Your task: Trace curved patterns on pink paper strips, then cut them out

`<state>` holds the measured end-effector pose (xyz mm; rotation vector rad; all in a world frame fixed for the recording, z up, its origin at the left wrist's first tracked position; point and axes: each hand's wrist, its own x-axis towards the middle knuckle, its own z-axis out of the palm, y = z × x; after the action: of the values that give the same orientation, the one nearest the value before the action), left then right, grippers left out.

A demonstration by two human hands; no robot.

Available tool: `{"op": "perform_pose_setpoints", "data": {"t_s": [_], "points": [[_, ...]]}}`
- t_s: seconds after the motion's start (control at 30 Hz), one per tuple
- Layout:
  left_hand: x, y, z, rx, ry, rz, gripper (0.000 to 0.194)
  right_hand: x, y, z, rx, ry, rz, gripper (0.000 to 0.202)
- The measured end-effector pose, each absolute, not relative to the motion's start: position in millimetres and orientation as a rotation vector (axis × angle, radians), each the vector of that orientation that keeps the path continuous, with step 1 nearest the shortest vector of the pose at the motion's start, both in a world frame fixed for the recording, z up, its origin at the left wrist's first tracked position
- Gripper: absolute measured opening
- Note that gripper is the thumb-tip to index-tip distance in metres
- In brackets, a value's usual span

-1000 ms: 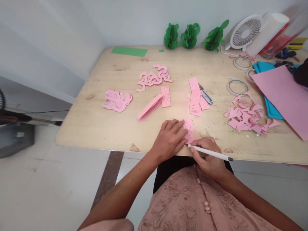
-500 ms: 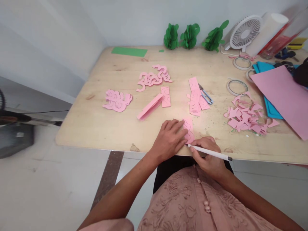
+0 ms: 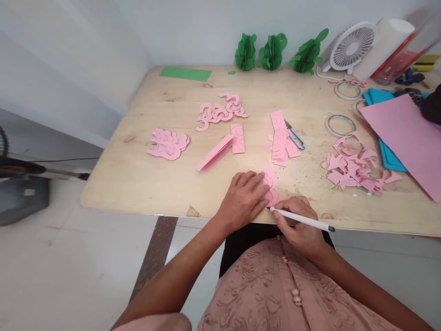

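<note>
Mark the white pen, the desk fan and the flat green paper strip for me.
White pen (image 3: 303,219): head view, middle of the barrel.
Desk fan (image 3: 352,48): head view, hub of the grille.
Green paper strip (image 3: 185,74): head view, centre of its face.

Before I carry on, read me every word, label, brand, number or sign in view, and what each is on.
No text can be read.
White pen: no legible brand.
Nearer large tape roll: faint marks inside, too small to read.
Dark object on the floor: pale patch, too blurred to read.
Pink paper under the fingers: drawn curves, no readable letters.
</note>
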<state>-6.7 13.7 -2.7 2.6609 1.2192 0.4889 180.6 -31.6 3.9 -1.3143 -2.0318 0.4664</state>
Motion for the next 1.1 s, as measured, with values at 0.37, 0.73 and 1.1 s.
{"op": "perform_pose_setpoints", "data": {"t_s": [0.37,0.73,1.1], "points": [[-6.2,14.3,-1.8,2.659,1.216,0.504,0.024,179.4,-31.4,6.1,-1.300,-2.023,0.459,0.005],[-6.3,13.7,-2.8,2.648,1.223,0.499,0.024,180.1,-31.3,5.7,-1.298,-2.020,0.464,0.005],[-5.9,13.7,-1.5,2.645,1.219,0.516,0.024,179.8,-30.9,4.4,-1.318,-2.040,0.468,0.005]]}}
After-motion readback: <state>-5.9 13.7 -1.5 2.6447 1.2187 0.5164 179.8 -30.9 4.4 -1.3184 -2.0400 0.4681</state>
